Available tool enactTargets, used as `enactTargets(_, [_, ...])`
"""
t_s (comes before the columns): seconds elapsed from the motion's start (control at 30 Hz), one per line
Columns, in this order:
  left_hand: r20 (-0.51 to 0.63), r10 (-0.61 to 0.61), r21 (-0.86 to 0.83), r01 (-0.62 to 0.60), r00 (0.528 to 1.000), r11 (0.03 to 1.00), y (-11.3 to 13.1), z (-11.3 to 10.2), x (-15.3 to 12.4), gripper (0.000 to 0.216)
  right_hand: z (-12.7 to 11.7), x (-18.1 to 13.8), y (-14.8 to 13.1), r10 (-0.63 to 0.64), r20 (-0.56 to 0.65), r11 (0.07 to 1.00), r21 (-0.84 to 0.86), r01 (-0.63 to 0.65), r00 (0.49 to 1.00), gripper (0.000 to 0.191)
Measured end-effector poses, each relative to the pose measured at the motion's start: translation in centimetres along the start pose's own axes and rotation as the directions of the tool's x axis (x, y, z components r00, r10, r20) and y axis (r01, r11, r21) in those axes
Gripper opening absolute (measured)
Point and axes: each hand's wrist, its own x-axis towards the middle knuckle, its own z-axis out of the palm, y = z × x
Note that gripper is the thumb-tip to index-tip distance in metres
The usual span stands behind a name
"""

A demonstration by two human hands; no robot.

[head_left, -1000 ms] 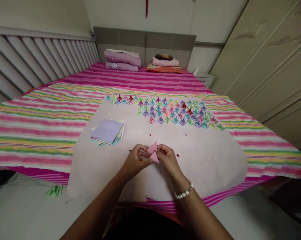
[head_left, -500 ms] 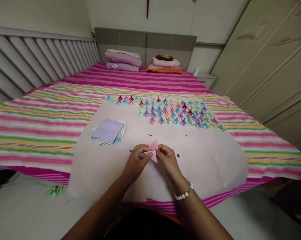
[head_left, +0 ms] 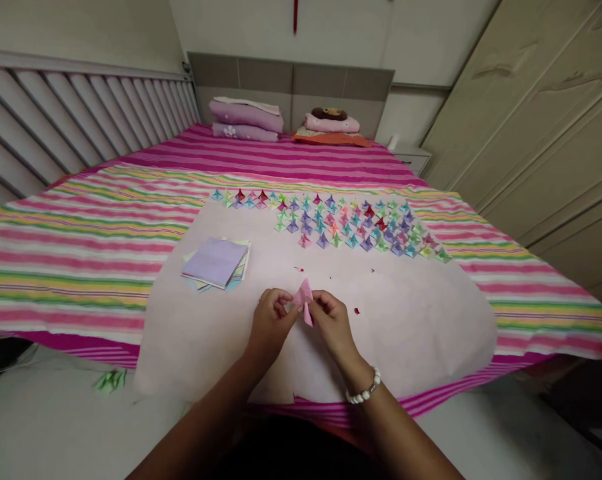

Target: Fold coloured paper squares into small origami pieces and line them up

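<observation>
A piece of pink folded paper (head_left: pixel 303 293) is held between my two hands above the pale sheet (head_left: pixel 205 360). My left hand (head_left: pixel 273 320) pinches its left side with thumb and fingers. On the right side, the fingers of my right hand (head_left: pixel 332 320) close on the paper; a white bead bracelet circles that wrist. Part of the paper is hidden by the fingertips. Up and to the left lies a stack of square paper (head_left: pixel 215 262), a purple sheet on top. Several rows of small folded paper pieces (head_left: pixel 351 227) in many colours stand beyond my hands.
Small dark red scraps (head_left: pixel 357 311) lie on the pale sheet. The sheet rests on a striped bedspread (head_left: pixel 81 253). A green folded paper (head_left: pixel 110 381) is on the floor at the left. Folded bedding (head_left: pixel 245 120) sits by the headboard (head_left: pixel 241 77).
The pink paper has turned and looks narrower, its lower left flap no longer spread out. My fingers have shifted a little on it. The other things stay in place.
</observation>
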Motion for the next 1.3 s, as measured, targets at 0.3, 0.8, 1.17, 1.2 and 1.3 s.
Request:
enactTargets(0.3, [0.160,-0.131,-0.268,0.171,0.978,0.948,0.9,0.8,-0.6,0.025,0.2,-0.4,0.3,-0.051,-0.049,0.999,-0.010,0.051,0.997,0.018])
enactTargets(0.8, [0.158,-0.259,-0.300,0.297,0.953,0.907,1.4,0.5,-0.3,0.035,-0.1,-0.2,0.4,0.004,-0.057,1.000,0.007,-0.003,0.998,0.018])
enactTargets(1.17, [0.184,-0.513,-0.366,0.542,0.839,0.756,1.0,0.9,-0.3,0.055,0.1,-0.2,0.4,-0.005,-0.081,1.000,0.014,0.007,0.997,0.017])
enactTargets(1.2, [0.182,-0.508,-0.389,0.536,0.842,0.749,1.0,0.9,-0.3,0.056,0.1,-0.2,0.4,-0.007,-0.084,1.000,0.011,0.008,0.996,0.017])
enactTargets(1.3, [0.184,-0.495,-0.447,0.521,0.849,0.727,1.0,0.8,-0.3,0.059,0.0,-0.3,0.5,-0.006,-0.088,1.000,0.004,0.007,0.996,0.016])
